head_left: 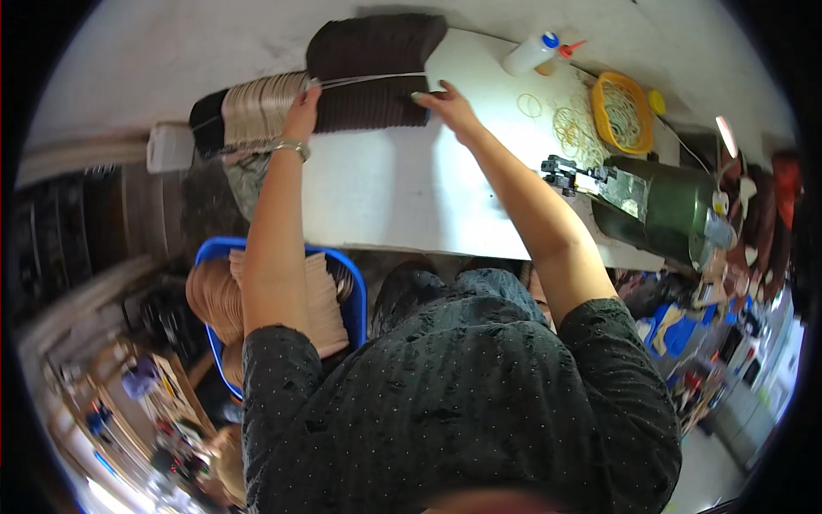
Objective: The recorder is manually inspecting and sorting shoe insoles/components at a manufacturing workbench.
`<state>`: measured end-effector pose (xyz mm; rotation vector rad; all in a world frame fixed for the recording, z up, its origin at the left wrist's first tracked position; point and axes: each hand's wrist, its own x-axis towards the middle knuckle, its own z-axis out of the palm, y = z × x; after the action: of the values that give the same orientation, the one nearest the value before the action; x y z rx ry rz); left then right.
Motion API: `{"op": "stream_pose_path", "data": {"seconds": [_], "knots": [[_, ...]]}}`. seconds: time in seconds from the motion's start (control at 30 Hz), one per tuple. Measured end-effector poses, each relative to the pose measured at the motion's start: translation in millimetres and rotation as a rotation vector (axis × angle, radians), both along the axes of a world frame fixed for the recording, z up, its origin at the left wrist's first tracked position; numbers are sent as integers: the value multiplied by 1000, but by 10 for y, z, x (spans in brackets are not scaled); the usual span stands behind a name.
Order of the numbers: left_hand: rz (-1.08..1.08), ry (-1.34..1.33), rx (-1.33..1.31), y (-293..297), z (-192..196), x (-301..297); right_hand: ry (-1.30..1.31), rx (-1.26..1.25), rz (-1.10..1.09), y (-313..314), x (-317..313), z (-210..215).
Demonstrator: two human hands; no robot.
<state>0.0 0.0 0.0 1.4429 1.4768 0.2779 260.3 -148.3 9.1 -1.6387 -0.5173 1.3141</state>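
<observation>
A long row of flat insole-shaped pieces stands on edge at the far side of a white table (385,188). Its right part is dark brown (372,60), its left part tan (261,107), with a black end (207,120). A thin white band or string (368,79) runs across the dark stack. My left hand (301,107), with a metal bracelet on the wrist, grips the stack where tan meets dark. My right hand (449,107) presses on the stack's right end, fingers spread.
Loose rubber bands (574,128) and a yellow basket (623,111) of them lie at the right, with a glue bottle (531,53) behind. A green machine (659,206) sits at the table's right edge. A blue bin (355,295) of tan pieces stands below the table.
</observation>
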Motion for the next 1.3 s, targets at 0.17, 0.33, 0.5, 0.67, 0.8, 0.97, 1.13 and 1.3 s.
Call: {"op": "stream_pose_path", "data": {"seconds": [0.17, 0.33, 0.5, 0.67, 0.8, 0.97, 1.13, 1.3], "knots": [[221, -416, -226, 753, 376, 259, 5, 109, 48, 767, -22, 93], [175, -456, -293, 537, 294, -109, -8, 155, 107, 515, -310, 422], [265, -721, -370, -622, 473, -360, -257, 163, 193, -596, -442, 707], [183, -743, -302, -1454, 398, -366, -154, 103, 158, -1525, -473, 429], [163, -704, -339, -1722, 144, -311, -449, -46, 269, -1756, -369, 449], [333, -777, -555, -1774, 290, -124, -1030, 340, 242, -1715, -492, 823], [192, -829, -1008, -1664, 330, -74, -1021, 532, 578, -1402, -806, 777], [35, -783, -813, -1751, 543, -90, -693, 189, 634, -1244, -1078, 773]]}}
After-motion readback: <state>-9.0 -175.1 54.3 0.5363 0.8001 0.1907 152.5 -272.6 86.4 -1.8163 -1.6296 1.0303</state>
